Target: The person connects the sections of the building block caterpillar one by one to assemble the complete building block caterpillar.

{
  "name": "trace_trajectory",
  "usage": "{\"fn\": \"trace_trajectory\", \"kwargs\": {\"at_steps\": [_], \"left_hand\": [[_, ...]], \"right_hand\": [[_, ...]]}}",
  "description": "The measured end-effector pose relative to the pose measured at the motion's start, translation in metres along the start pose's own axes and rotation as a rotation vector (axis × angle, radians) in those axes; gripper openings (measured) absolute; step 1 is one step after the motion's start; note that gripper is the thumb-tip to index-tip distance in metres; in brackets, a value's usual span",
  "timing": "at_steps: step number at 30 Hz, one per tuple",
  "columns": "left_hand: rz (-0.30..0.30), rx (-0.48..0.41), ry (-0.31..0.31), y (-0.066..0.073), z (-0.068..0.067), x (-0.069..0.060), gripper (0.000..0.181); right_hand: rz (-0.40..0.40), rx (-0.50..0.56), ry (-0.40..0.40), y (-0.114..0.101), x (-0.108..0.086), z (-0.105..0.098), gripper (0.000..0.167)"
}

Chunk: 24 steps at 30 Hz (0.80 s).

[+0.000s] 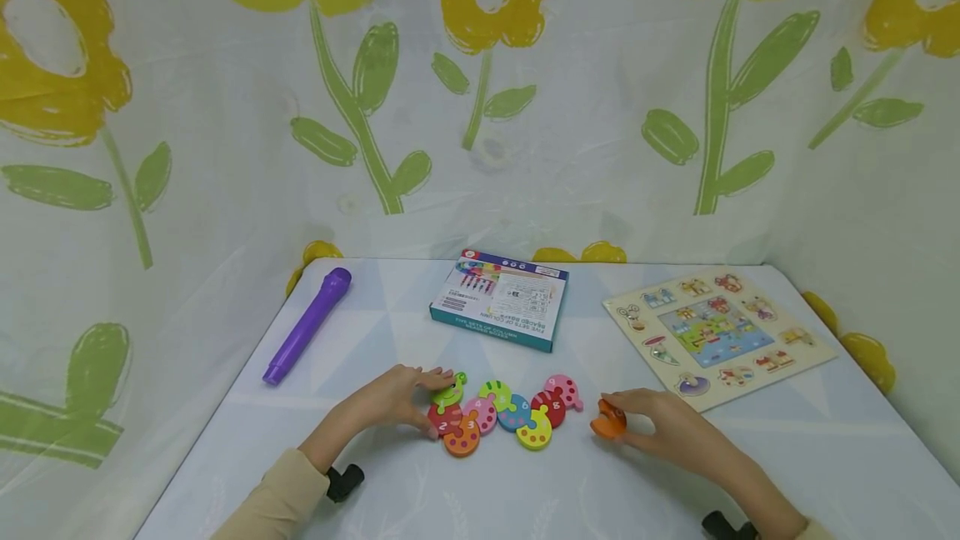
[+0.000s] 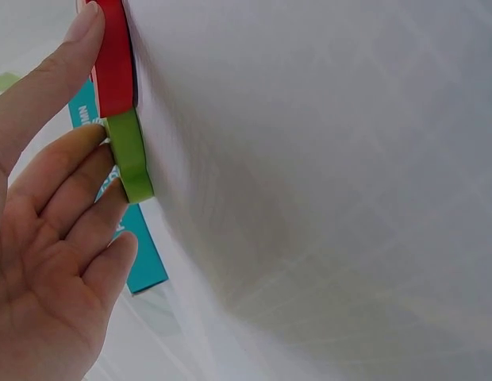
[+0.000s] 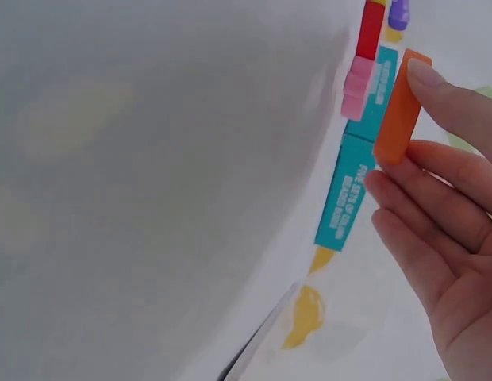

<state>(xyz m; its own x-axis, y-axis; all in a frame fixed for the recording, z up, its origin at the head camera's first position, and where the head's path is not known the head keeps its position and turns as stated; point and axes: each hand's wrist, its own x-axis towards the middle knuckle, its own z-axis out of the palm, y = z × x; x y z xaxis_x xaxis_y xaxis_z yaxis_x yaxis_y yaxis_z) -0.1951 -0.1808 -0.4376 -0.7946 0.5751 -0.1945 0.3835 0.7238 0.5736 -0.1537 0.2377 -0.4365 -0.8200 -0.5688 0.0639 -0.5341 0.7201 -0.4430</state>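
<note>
A row of joined, numbered caterpillar puzzle pieces (image 1: 514, 412) lies on the table, running from a green head piece (image 1: 450, 392) to a pink piece (image 1: 564, 391). My left hand (image 1: 401, 398) holds the head end: its thumb touches the red piece (image 2: 115, 59) and its fingertips lie against the green head piece (image 2: 131, 155). To the right of the row, my right hand (image 1: 667, 427) pinches an orange puzzle piece (image 3: 402, 107) between thumb and fingers. That piece is apart from the row and stands tilted up on edge in the right wrist view.
Behind the row lies a flat toy box (image 1: 501, 300) with a teal edge. A wooden picture puzzle board (image 1: 720, 336) is at the right, and a purple toy microphone (image 1: 307, 327) at the left. Flower-printed cloth (image 1: 555, 182) surrounds the table's back and sides.
</note>
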Motion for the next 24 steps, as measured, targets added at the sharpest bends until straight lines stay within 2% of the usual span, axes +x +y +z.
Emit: {"fn": "trace_trajectory", "kwargs": {"at_steps": [9, 16, 24], "left_hand": [[0.001, -0.007, -0.002, 0.0, -0.001, 0.0, 0.073], [0.0, 0.004, 0.002, -0.002, -0.001, 0.001, 0.074], [0.015, -0.009, -0.005, -0.001, -0.001, 0.001, 0.074]], "right_hand": [[0.053, -0.013, 0.028, -0.01, 0.015, 0.003, 0.049], [0.058, -0.066, 0.074, -0.014, 0.023, 0.006, 0.05], [0.052, -0.04, 0.047, -0.015, 0.029, 0.01, 0.048]]}}
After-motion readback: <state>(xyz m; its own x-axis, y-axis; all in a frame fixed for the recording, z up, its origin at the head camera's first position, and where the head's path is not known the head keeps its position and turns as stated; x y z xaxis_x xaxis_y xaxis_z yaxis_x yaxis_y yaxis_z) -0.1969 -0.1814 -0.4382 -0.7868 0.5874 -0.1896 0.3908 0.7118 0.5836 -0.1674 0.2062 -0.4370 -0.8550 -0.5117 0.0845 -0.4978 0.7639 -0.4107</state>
